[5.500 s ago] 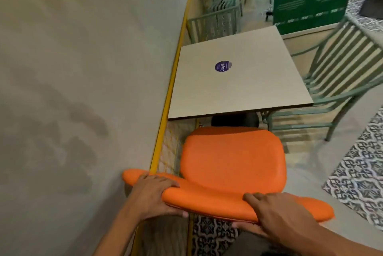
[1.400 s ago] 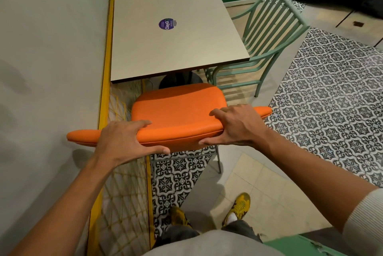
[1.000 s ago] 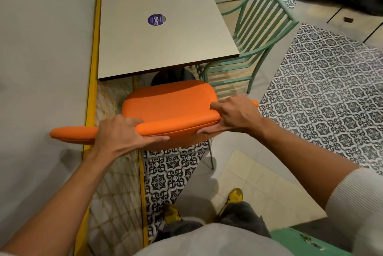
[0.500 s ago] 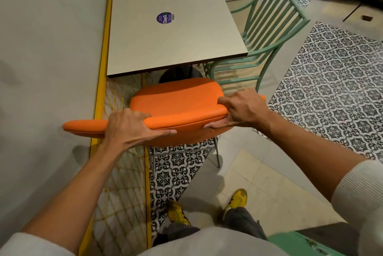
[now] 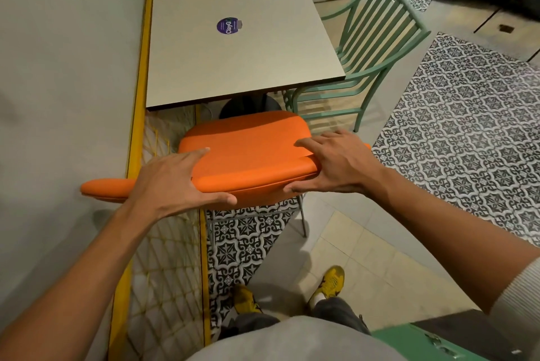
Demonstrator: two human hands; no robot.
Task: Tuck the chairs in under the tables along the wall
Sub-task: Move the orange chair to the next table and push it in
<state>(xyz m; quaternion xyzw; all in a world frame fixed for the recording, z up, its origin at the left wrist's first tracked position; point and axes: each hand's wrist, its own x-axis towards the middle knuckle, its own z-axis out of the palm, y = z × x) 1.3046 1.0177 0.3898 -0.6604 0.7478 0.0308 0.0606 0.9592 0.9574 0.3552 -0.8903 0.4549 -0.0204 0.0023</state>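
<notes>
An orange padded chair (image 5: 248, 144) stands in front of a square beige table (image 5: 242, 62) set against the wall. The seat's front edge lies just under the table's near edge. My left hand (image 5: 175, 182) grips the left part of the chair's curved backrest, thumb underneath. My right hand (image 5: 336, 164) grips the right part of the same backrest. Both arms are stretched forward. A green metal slatted chair (image 5: 365, 47) stands at the table's right side, its seat partly under the top.
The grey wall (image 5: 64, 74) with a yellow rail (image 5: 140, 91) runs along the left. A purple round sticker (image 5: 228, 26) sits on the table. Patterned floor tiles (image 5: 467, 132) spread to the right. More green chairs stand beyond the table. My yellow shoes (image 5: 330, 284) show below.
The orange chair has slid forward toward the table while both hands kept their grip on its backrest. My fingers now lie flatter over the backrest.
</notes>
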